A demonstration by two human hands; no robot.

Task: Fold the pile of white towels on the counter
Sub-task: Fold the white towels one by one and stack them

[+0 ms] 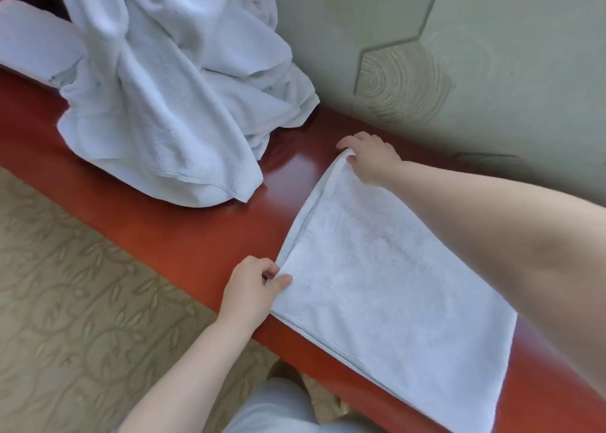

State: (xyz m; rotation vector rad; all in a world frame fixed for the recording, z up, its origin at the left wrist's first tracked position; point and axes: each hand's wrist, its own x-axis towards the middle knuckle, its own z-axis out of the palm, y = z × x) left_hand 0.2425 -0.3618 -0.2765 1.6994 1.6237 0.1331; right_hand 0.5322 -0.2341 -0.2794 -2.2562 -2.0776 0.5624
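A white towel (387, 288) lies folded flat on the red-brown counter (196, 236), its long side running toward the lower right. My left hand (252, 285) pinches the towel's near left corner between thumb and fingers. My right hand (370, 157) grips the far left corner, close to the wall. A loose pile of white towels (170, 85) sits heaped on the counter at the upper left, apart from both hands.
A green patterned wall (459, 55) runs along the back of the counter. Beige patterned carpet (82, 301) lies below the counter's front edge. A white surface (29, 39) shows at the far left behind the pile.
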